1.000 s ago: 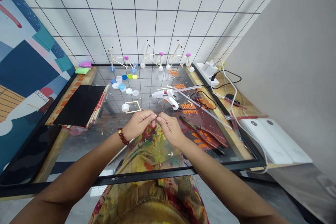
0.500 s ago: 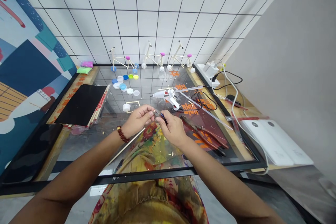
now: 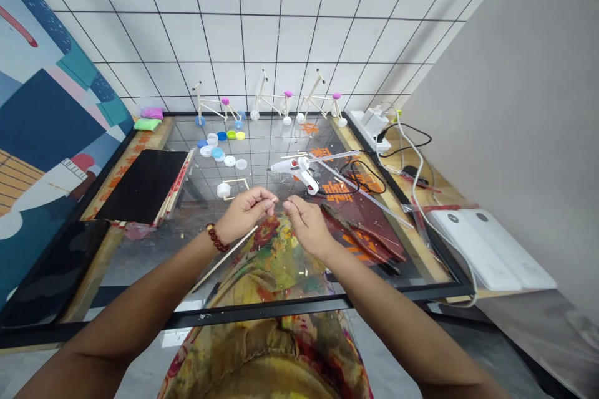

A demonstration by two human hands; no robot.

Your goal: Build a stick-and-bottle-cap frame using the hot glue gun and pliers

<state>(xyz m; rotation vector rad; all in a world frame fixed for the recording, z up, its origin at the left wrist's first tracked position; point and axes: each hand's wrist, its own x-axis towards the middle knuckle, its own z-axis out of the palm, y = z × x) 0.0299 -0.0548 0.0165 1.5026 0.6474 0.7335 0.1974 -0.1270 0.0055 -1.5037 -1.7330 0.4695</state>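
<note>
My left hand [image 3: 248, 215], with a beaded bracelet [image 3: 218, 237] at the wrist, pinches a short bit of pale wooden stick [image 3: 274, 200] between thumb and fingertips. Close beside it, my right hand [image 3: 306, 224] has its fingers curled and pressed together; whatever they hold is hidden. Beneath my left wrist lies a longer wooden stick [image 3: 227, 257]. A white bottle cap [image 3: 223, 190] joined to bent pale sticks is just beyond my left hand. Past my right hand rests a white glue gun [image 3: 299, 171] with a glue stick in its back.
Red-handled pliers [image 3: 365, 240] lie right of my hands. Several bottle caps [image 3: 218, 154] are spread farther back. Small stick bicycles [image 3: 269, 100] line the tiled wall. A black pad [image 3: 145, 187] sits left; a power strip [image 3: 372, 131] and white power banks [image 3: 491, 249] are right.
The small metal-tipped tool with a blue part, earlier between my hands, no longer shows. My fingertips have drawn slightly apart, and the stick bit now shows at my left fingertips.
</note>
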